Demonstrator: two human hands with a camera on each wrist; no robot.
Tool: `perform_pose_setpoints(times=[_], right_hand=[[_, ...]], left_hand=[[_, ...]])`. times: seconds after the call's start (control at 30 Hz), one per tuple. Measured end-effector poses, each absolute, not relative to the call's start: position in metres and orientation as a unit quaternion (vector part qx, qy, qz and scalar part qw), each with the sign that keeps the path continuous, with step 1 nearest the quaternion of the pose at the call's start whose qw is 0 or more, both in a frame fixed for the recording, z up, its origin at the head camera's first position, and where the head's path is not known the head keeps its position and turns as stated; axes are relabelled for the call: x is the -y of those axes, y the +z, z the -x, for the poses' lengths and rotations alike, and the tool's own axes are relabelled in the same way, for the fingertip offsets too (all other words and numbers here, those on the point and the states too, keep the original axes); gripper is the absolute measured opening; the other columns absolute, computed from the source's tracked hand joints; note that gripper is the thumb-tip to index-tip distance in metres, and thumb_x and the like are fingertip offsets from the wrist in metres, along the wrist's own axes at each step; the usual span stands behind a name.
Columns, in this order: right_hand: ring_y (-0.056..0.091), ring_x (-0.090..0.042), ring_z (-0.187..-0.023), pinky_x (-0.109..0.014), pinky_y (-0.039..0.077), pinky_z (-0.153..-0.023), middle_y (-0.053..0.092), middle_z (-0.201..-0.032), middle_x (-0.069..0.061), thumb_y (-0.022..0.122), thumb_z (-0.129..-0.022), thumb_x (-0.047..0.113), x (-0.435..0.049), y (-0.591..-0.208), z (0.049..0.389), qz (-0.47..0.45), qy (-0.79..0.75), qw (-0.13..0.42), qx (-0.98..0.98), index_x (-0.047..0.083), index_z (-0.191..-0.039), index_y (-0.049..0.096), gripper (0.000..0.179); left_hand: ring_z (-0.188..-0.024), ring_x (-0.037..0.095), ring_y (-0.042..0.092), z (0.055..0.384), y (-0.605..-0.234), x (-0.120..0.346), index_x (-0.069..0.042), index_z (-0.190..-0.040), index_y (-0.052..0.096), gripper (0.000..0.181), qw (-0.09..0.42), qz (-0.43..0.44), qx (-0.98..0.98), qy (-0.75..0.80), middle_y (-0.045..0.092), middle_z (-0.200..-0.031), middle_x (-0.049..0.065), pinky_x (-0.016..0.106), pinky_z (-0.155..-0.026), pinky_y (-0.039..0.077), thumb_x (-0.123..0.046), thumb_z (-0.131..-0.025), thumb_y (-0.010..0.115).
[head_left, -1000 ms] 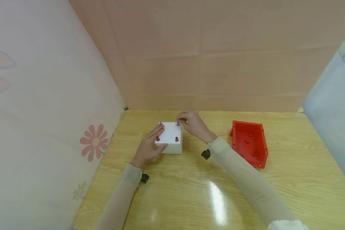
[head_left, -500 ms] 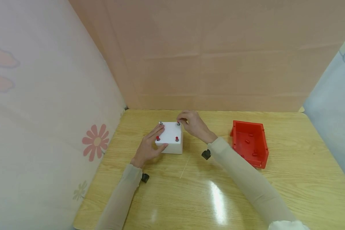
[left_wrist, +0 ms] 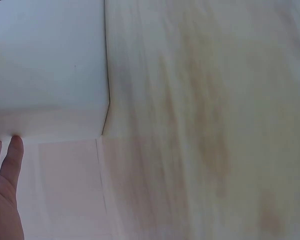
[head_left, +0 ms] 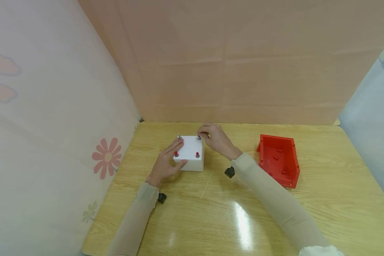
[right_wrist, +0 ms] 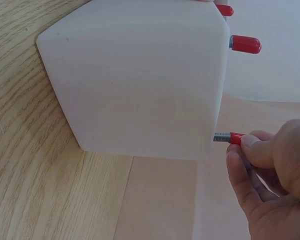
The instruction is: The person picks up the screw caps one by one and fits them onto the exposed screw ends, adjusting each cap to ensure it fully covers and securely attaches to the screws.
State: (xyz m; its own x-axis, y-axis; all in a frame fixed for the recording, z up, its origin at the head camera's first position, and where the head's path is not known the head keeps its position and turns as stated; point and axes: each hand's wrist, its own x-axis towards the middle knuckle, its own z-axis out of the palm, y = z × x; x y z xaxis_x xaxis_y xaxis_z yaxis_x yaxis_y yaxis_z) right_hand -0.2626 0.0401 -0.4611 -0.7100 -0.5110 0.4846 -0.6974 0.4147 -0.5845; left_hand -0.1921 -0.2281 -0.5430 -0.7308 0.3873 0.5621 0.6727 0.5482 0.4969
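A white box sits on the table with an upright threaded bolt near each top corner. Red caps cover both near bolts, one cap at the right and another cap at the left. Bare metal shows on the far-left bolt. My left hand rests on the box's left side, straight fingers across the top and thumb at the front edge. Between thumb and fingers, my right hand pinches a red cap on the far-right bolt, whose thread shows below it.
To the right stands a red open bin with several small red caps inside. The wooden table meets a tan backdrop behind and a flower-print sheet at the left.
Both hands and the box hold practically the same places; the right hand keeps its pinch on the cap. The head view has shifted very slightly.
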Motion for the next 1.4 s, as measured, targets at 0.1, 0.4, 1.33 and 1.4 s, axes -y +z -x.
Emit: perform_pose_setpoints(times=[0.1, 0.4, 1.33, 1.4], right_hand=[[0.076, -0.024, -0.093, -0.036, 0.066, -0.083, 0.078, -0.103, -0.011, 0.068, -0.101, -0.006, -0.0397, -0.4622, 0.263, -0.361, 0.4, 0.117, 0.834, 0.002, -0.102, 0.081, 0.016], [0.076, -0.023, -0.092, -0.036, 0.066, -0.081, 0.079, -0.104, -0.011, 0.068, -0.1, -0.007, -0.0392, -0.4629, 0.2634, -0.361, 0.399, 0.123, 0.834, 0.002, -0.102, 0.081, 0.016], [0.078, -0.025, -0.093, -0.038, 0.067, -0.083, 0.08, -0.105, -0.013, 0.068, -0.1, -0.009, -0.038, -0.463, 0.2619, -0.348, 0.407, 0.122, 0.836, 0.001, -0.102, 0.082, 0.017], [0.078, -0.025, -0.093, -0.038, 0.067, -0.083, 0.08, -0.105, -0.013, 0.068, -0.1, -0.008, -0.0381, -0.463, 0.2616, -0.348, 0.407, 0.122, 0.836, 0.001, -0.102, 0.082, 0.017]], left_hand=[[-0.158, 0.032, 0.04, 0.192, -0.5431, 0.2283, -0.003, -0.155, 0.055, 0.071, 0.199, 0.309, 0.858, -0.359, 0.051, -0.164, 0.01, 0.042, -0.127, 0.04, -0.021, -0.093, 0.084], [-0.159, 0.031, 0.039, 0.1915, -0.5415, 0.2275, -0.003, -0.155, 0.055, 0.07, 0.192, 0.305, 0.859, -0.364, 0.05, -0.165, 0.011, 0.042, -0.128, 0.039, -0.021, -0.093, 0.084], [-0.159, 0.031, 0.039, 0.1911, -0.5387, 0.2274, -0.002, -0.154, 0.056, 0.07, 0.2, 0.312, 0.854, -0.365, 0.051, -0.164, 0.011, 0.041, -0.128, 0.039, -0.018, -0.092, 0.085], [-0.158, 0.032, 0.039, 0.1911, -0.5388, 0.2274, -0.002, -0.153, 0.056, 0.07, 0.199, 0.312, 0.853, -0.367, 0.051, -0.164, 0.012, 0.042, -0.128, 0.039, -0.017, -0.091, 0.085]])
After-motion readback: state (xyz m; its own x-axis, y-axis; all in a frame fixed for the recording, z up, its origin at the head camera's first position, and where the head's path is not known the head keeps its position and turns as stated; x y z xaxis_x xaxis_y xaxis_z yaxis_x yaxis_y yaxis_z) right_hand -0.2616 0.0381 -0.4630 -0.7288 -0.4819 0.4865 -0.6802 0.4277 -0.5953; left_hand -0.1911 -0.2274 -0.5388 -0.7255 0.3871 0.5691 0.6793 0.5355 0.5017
